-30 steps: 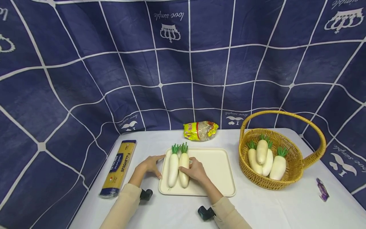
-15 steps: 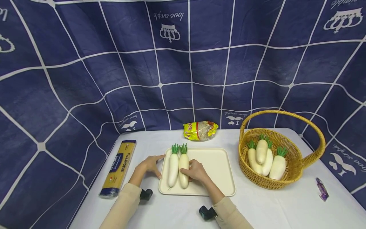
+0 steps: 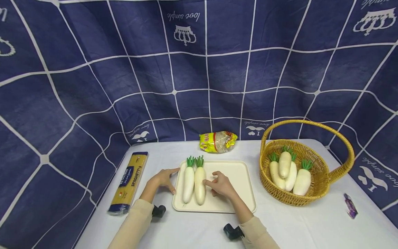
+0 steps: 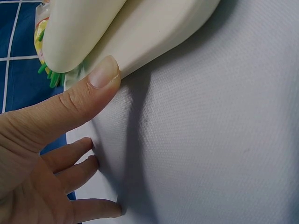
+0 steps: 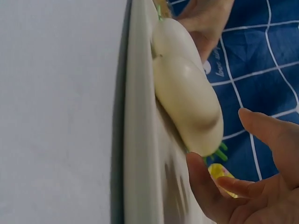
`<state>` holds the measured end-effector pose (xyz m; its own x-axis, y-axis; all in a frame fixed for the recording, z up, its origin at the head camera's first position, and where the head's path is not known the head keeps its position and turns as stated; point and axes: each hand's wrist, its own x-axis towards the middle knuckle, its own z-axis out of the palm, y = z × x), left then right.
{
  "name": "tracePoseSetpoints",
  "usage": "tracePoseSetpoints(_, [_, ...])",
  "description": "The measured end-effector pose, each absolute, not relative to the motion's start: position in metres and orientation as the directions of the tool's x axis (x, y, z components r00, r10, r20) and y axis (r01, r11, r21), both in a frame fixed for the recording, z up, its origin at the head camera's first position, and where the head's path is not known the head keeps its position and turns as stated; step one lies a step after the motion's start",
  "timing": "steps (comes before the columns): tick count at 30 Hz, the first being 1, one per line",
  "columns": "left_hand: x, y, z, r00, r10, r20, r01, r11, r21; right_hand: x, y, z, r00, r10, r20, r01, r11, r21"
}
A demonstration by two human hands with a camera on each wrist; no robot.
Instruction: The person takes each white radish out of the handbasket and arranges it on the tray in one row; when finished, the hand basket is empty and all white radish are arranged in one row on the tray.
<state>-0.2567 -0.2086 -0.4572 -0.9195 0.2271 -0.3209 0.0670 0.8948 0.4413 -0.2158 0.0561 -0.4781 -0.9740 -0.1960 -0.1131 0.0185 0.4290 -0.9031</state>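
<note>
Right hand (image 3: pixel 222 185): fingers spread, nothing pinched. It stands over the tray (image 3: pixel 237 176), thumb tip at the flank of radish A (image 3: pixel 200 188); contact or a thin gap, cannot tell.

Left hand (image 3: pixel 161 178): thumb and fingers parted, holding nothing. It sits at the tray's near-hand edge, thumb tip at the rim; the left wrist view does not settle whether it presses there. The other visible fingertips reach down outside the tray, toward the white cloth (image 4: pixel 201 121).

Between the two hands, both on the tray: radish A, just beside the right thumb, and radish B (image 3: pixel 188 185), on the left-hand side of A. They lie close and roughly parallel, green tops pointing away from the person.

Progress, judged from the layout: two radishes look set down and lined up, with neither hand gripping them. The tray beneath and beyond the right hand is bare. Well out to the right of the right hand, the wicker basket (image 3: pixel 278 196) holds at least four more radishes (image 3: pixel 301 182); these are not on the tray. If the tray is being filled, they are what is left.
</note>
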Motion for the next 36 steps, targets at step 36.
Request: tracePoseSetpoints(36, [-0.255, -0.207, -0.456, -0.924, 0.233, -0.303, 0.076, 0.890, 0.450, -0.193, 0.222, -0.408, -0.982, 0.126, 0.144, -0.072, 0.452, -0.889])
